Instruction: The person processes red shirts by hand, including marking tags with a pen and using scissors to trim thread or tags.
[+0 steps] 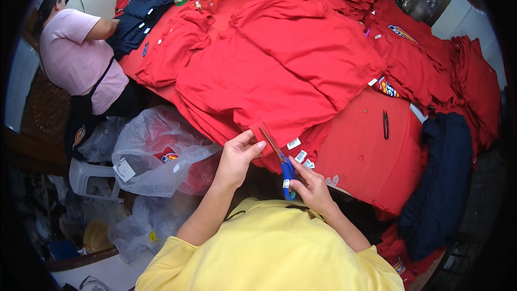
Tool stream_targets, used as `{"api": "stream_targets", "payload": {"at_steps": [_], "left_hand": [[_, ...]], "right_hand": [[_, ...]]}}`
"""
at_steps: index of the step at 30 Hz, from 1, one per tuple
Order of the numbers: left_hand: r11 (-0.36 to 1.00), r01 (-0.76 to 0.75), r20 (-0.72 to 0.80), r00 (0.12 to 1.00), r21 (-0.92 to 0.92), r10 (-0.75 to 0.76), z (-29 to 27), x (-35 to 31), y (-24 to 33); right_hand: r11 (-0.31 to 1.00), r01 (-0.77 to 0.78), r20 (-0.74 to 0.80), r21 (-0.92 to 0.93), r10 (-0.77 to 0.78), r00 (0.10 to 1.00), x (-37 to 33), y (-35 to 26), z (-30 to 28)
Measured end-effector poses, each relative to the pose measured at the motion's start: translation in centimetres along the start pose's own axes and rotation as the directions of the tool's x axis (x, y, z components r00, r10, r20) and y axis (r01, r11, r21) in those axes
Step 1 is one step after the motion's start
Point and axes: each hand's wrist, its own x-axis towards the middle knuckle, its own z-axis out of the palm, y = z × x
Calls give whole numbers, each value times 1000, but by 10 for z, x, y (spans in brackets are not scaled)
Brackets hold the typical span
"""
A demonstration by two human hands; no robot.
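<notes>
Red T-shirts (280, 70) lie spread in a loose pile over the table in front of me, and white tags (293, 143) hang at their near edge. My left hand (237, 156) is closed, pinching the near edge of the top shirt between thumb and fingers. In my right hand (313, 187) is a pair of scissors (289, 175) with blue handles, gripped at the handles. Their blades point up and away from me, close beside my left fingertips at the cloth edge. Whether the blades touch the fabric I cannot tell.
Black thread snips (385, 124) lie on the red-covered table (361, 156). Stacked red shirts (414, 54) line the far and right sides; a dark blue bundle (439, 167) hangs at right. Clear plastic bags (156, 156) and a white stool (89, 180) stand left. A person (81, 54) handles dark shirts.
</notes>
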Motion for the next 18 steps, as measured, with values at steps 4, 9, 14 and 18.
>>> {"api": "stream_targets", "payload": {"at_steps": [4,9,14,18], "left_hand": [[1000,9,13,1000,-8,-9,-3,-1,-2],[999,34,101,994,8,-34,-9,-4,-9],[991,52,283,955,121,-85,-3,-21,-29],[969,97,358,917,228,-176,-2,-34,-62]], "right_hand": [[947,-178,122,269,149,981,-1,3,-7],[799,-182,132,573,128,983,2,4,-11],[937,35,-140,346,15,990,26,-12,2],[989,19,-185,148,9,983,40,-7,15]]}}
